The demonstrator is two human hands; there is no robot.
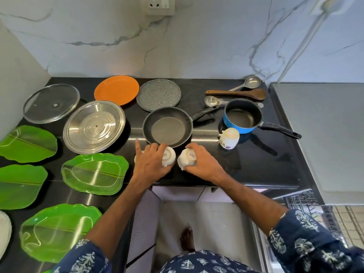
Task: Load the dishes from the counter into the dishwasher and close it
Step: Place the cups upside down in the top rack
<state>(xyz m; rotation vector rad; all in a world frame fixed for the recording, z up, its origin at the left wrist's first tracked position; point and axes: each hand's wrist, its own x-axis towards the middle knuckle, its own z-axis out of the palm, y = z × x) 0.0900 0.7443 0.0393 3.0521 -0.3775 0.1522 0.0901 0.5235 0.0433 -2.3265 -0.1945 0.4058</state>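
Grasping an upturned white cup in each hand: left fingers point(155, 149) curl over one cup point(169, 156), right fingers point(194, 152) over the other point(186, 159), both at the tabletop's point(256, 164) front edge, just before the pan point(167, 127).

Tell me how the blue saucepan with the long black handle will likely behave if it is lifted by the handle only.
The saucepan looks empty, so probably light. Its handle is long and on one side, so the pot end may dip. It looks like stiff metal, unlikely to bend or break.
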